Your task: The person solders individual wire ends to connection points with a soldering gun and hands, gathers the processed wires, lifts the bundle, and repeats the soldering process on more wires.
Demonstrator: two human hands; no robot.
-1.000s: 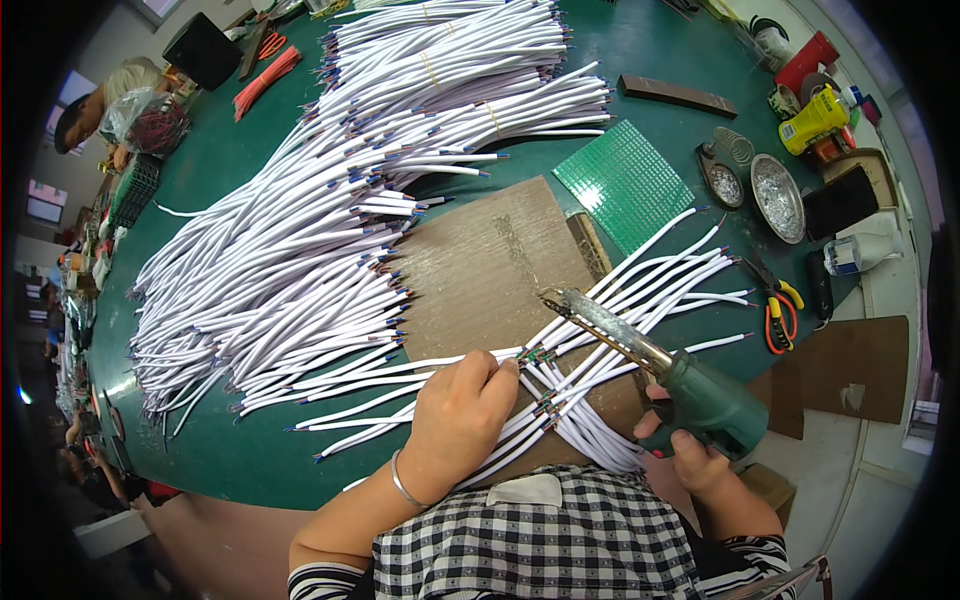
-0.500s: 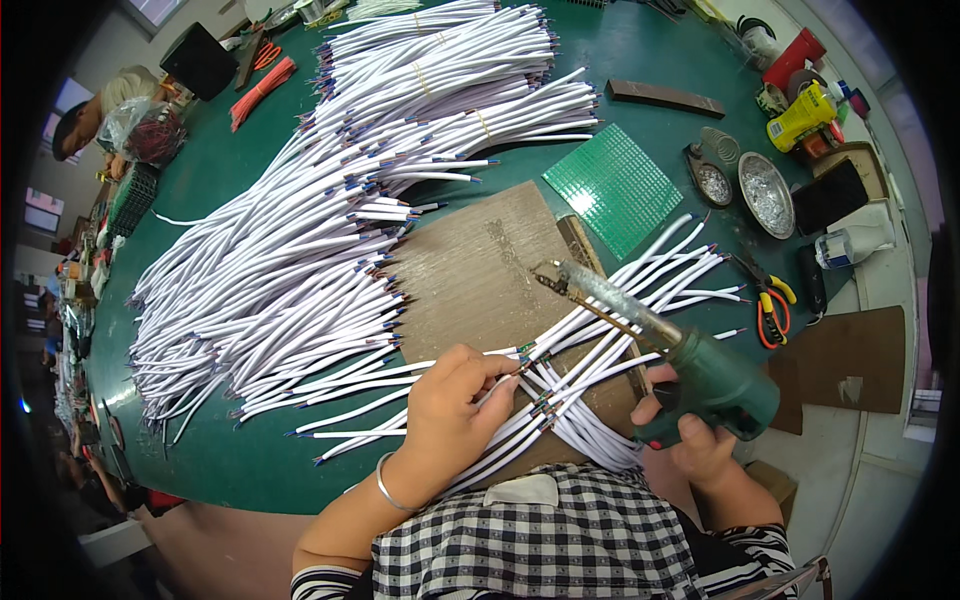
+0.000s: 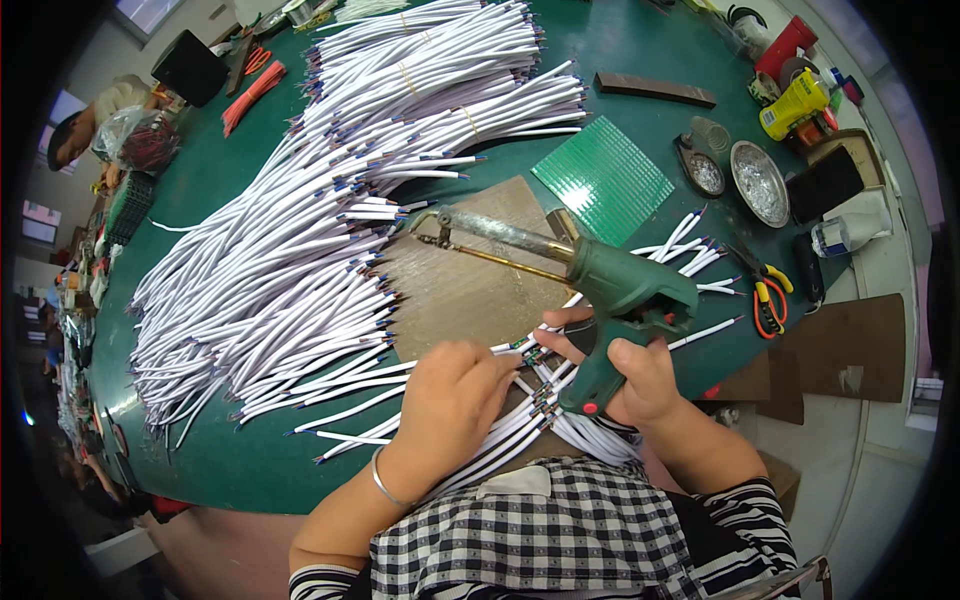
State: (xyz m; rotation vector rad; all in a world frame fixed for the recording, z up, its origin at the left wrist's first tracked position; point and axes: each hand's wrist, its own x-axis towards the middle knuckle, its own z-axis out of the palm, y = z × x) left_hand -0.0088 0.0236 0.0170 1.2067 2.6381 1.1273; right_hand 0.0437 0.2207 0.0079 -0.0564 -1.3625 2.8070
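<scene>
My right hand [image 3: 642, 378] is wrapped round the grip of a green soldering gun [image 3: 625, 285]. Its metal barrel and thin brass feed tube point left, over a brown board [image 3: 470, 275]. With fingers pinched, my left hand [image 3: 455, 400] holds the joined wire ends of a white cable [image 3: 375, 382] near the board's front edge. The fingertips hide part of the joint. Right beside it, several white cables with bared coloured ends [image 3: 545, 398] lie crossed, and their lower lengths bend down toward my checked apron. Fingers of my right hand reach close to those joints.
A large heap of white cables [image 3: 270, 270] covers the table's left and back. To the right are a green ribbed mat [image 3: 605, 180], a metal dish [image 3: 762, 185], pliers [image 3: 765, 295] and a yellow bottle [image 3: 795, 105]. Another person [image 3: 85, 125] is at far left.
My right hand has moved left with the soldering gun, whose tip has swung left and up, away from the joints. My left hand stays near the same spot, still pinching.
</scene>
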